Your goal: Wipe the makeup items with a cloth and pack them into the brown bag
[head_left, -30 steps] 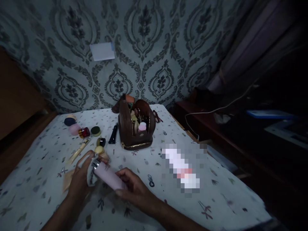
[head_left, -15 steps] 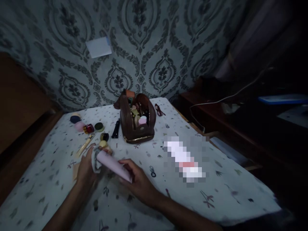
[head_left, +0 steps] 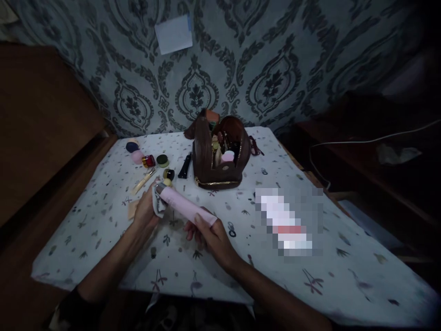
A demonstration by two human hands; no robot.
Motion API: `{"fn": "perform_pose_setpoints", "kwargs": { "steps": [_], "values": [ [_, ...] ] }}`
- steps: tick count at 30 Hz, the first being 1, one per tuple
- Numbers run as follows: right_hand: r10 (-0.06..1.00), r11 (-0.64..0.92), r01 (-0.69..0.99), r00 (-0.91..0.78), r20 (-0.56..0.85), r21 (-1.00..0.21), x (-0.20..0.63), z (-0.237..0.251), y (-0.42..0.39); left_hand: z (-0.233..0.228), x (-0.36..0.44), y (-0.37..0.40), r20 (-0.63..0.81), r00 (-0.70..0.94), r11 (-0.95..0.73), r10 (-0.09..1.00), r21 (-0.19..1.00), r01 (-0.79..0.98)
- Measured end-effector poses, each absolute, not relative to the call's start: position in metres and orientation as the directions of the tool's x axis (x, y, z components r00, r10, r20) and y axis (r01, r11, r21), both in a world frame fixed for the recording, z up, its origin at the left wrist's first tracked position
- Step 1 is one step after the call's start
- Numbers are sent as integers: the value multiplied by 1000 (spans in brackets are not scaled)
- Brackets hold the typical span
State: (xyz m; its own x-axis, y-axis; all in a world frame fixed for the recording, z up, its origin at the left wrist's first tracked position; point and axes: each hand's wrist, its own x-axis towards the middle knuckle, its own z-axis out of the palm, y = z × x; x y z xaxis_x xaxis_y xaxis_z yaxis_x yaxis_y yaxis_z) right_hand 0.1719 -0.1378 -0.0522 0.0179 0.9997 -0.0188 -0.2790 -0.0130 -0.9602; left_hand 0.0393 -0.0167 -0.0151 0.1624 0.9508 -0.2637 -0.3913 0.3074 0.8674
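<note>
Patterned tabletop [head_left: 103,239]: right hand [head_left: 210,236] grips the pink tube [head_left: 186,208]; left hand [head_left: 146,211] closes a cloth [head_left: 157,206] around its cap, near the brown bag [head_left: 220,154].

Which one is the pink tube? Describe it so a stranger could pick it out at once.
Start at the brown bag standing open at the back of the table. In front of it, toward the camera, both hands hold the pink tube: the left hand wraps a cloth round its cap end, the right hand grips its tail. It is long, pale pink, and the only thing lifted.
</note>
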Motion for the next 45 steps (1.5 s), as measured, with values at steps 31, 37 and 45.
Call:
{"fn": "perform_pose_setpoints", "kwargs": {
  "steps": [31,37,45],
  "values": [
    [982,27,-413,183,-54,-910,186,-41,-124,-28,41,-73,-214,505,142,836,974,178],
    [993,-21,-554,84,-81,-832,193,-38,-124,-29,39,-84,-490,639,598,593,799,58],
    [997,-1,-596,63,-49,-803,191,-42,-123,-25,44,-103,-383,581,541,718,833,-119]
  ]
}}
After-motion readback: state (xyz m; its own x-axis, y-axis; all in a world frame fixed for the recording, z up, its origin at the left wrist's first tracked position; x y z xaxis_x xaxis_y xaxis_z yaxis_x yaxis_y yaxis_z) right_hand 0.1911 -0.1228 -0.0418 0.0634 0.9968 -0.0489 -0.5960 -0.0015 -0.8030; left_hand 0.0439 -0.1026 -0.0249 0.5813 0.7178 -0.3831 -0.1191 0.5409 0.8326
